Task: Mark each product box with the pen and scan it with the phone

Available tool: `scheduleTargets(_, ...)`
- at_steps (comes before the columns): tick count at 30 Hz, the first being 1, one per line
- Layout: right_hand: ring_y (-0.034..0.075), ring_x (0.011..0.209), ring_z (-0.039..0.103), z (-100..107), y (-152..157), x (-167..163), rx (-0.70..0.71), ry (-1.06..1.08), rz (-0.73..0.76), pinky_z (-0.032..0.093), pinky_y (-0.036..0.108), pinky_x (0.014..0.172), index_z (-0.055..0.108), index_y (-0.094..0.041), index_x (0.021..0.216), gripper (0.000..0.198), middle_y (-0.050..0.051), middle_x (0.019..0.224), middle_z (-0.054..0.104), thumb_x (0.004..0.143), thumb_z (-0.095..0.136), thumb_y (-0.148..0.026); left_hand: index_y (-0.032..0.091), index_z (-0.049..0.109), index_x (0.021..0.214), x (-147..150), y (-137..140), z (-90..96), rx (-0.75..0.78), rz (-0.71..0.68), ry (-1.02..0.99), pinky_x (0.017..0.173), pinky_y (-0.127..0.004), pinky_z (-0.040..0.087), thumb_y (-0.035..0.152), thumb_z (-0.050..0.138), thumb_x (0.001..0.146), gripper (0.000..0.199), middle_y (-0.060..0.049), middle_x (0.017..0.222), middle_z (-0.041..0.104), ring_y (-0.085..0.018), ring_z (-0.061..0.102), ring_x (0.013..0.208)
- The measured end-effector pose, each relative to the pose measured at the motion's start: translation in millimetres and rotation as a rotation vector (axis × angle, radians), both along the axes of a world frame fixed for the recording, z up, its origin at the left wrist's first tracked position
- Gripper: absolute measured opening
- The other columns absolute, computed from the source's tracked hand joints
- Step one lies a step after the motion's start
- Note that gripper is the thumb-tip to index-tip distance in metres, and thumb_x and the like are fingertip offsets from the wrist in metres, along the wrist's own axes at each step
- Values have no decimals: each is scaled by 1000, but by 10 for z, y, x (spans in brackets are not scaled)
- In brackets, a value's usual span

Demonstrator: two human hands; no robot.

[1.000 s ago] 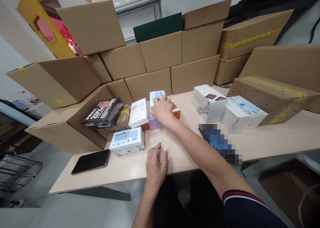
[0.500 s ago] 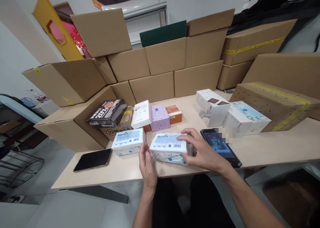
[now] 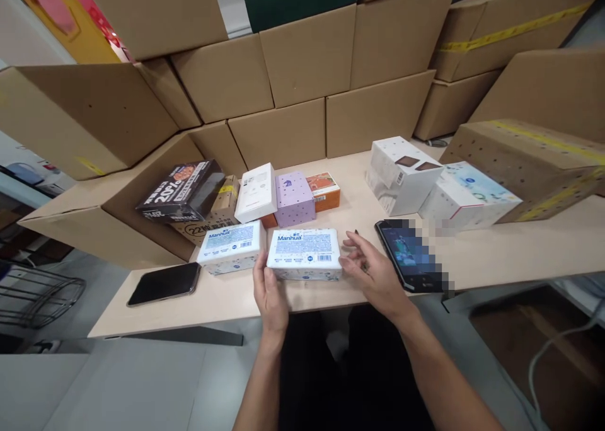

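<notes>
A white and blue "Manhua" tissue pack (image 3: 305, 252) lies flat on the table in front of me. My left hand (image 3: 271, 295) rests upright against its left end, fingers stretched out. At the right end is my right hand (image 3: 373, 270), its fingers curved and apart; a lower fingertip is at the pack's corner, but I cannot tell whether it presses. A second, matching tissue pack (image 3: 231, 245) lies just to the left. Behind the packs stand a white box (image 3: 256, 195), a purple box (image 3: 295, 198) and an orange box (image 3: 326, 191).
A dark phone (image 3: 163, 284) lies at the table's left front, and a rugged handheld device (image 3: 409, 254) on the right. A black printed box (image 3: 182, 191) sits at left. White cartons (image 3: 401, 176) stand at right. Stacked cardboard boxes (image 3: 278, 128) wall off the back.
The right-hand tissue pack has been set down square beside the other one. My right hand has loosened from its top and drawn to the right. The view has tipped downward.
</notes>
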State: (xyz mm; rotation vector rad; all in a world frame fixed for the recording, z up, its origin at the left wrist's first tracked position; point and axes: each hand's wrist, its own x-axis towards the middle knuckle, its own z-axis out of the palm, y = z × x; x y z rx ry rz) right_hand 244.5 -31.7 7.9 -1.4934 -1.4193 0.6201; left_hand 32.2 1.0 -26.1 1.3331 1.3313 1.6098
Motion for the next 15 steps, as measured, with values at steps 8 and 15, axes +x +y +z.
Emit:
scheduleTargets(8,21,96,67,70,-20,-203,31,8,47,56,39,86,54,-23,133,42,9,124,65,97,47,-43,19,57,132,11,10,43,34,3,13,110,-38,42,51,48,97,48,-12,136,59,-25,54,130)
scheduleTargets(15,23,119,62,-116,-66,-61,110,160,-10,51,44,104,57,-26,124,32,7,132,63,93,55,-29,21,60,117,-17,-15,-58,111,-47,-94,101,-38,48,37,68,84,38,-8,116,65,-23,62,113)
